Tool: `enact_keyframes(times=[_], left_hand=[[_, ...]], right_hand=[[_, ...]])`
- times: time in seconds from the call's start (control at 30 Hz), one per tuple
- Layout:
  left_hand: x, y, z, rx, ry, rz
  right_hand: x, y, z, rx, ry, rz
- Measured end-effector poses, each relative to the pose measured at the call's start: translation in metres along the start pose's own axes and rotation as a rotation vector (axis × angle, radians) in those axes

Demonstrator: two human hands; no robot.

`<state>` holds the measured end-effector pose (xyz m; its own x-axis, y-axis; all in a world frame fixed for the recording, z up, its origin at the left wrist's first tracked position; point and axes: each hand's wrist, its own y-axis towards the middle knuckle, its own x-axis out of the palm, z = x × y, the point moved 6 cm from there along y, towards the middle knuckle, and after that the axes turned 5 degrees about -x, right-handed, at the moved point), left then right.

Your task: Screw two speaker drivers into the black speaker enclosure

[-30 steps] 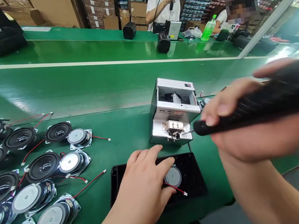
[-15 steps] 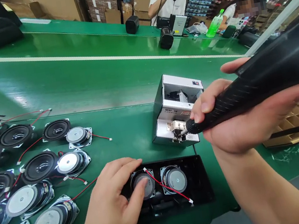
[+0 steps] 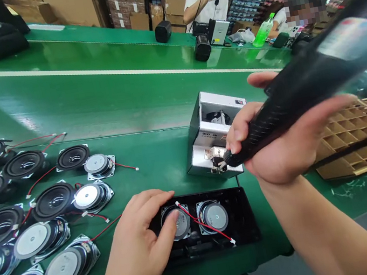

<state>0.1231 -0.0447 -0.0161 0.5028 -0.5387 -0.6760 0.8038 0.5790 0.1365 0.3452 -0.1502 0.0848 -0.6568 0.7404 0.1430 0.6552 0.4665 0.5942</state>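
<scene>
The right hand (image 3: 276,159) was wrapped around a black electric screwdriver (image 3: 290,99), its nose at the front outlet of a silver screw feeder (image 3: 200,151); whether a screw sat on the bit was too small to tell. The left hand (image 3: 138,245) lay over the left end of a black speaker enclosure (image 3: 243,222) on the green bench (image 3: 158,156), fingers close together, thumb standing apart from the forefinger and its tip over the left speaker driver (image 3: 182,225); how hard it pressed could not be told. Beside that driver, the right speaker driver (image 3: 216,217) sat in the enclosure with no hand on it, so a knock might have shifted it, in my judgement. The likeliest trouble was the red leads (image 3: 202,223), which crossed loosely over the drivers and ended in white connectors (image 3: 233,241): a lead trapped under a frame could be nipped, or a turning bit could catch it. A bit lifted crookedly from the feeder could drop its screw, perhaps among the drivers, whose magnets could well hold it. The enclosure also lay near the bench's front edge, so a sideways shove could slide it off.
</scene>
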Motion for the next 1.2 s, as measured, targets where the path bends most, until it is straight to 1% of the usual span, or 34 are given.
enact_keyframes(times=[0.07, 0.17, 0.23, 0.3, 0.37, 0.47, 0.6, 0.7, 1.03, 1.2], left_hand=[[0.0, 0.001, 0.0, -0.009, -0.007, 0.0], [0.002, 0.001, 0.0, -0.018, -0.02, -0.017], [0.003, 0.002, 0.0, -0.024, -0.029, -0.026], [0.003, 0.003, 0.001, -0.036, -0.041, -0.029], [0.003, 0.004, 0.001, -0.046, -0.057, -0.035], [0.003, 0.005, 0.003, -0.047, -0.079, -0.042], [0.003, 0.003, 0.004, -0.05, -0.086, -0.043], [0.003, 0.003, 0.004, -0.053, -0.093, -0.049], [0.004, 0.005, 0.004, -0.059, -0.1, -0.05], [0.003, 0.003, 0.004, -0.05, -0.102, -0.048]], right_hand=[[-0.001, -0.005, -0.003, 0.069, 0.051, -0.012], [0.0, -0.015, -0.023, 0.119, 0.139, -0.013], [0.006, -0.022, -0.037, 0.139, 0.175, -0.053], [0.014, -0.028, -0.04, 0.161, 0.202, -0.092], [0.022, -0.035, -0.031, 0.191, 0.238, -0.104], [0.03, -0.046, -0.008, 0.232, 0.28, -0.124], [0.034, -0.055, 0.011, 0.239, 0.307, -0.139], [0.035, -0.056, 0.014, 0.253, 0.304, -0.134], [0.035, -0.056, 0.012, 0.247, 0.272, -0.106], [0.035, -0.058, 0.015, 0.252, 0.289, -0.139]])
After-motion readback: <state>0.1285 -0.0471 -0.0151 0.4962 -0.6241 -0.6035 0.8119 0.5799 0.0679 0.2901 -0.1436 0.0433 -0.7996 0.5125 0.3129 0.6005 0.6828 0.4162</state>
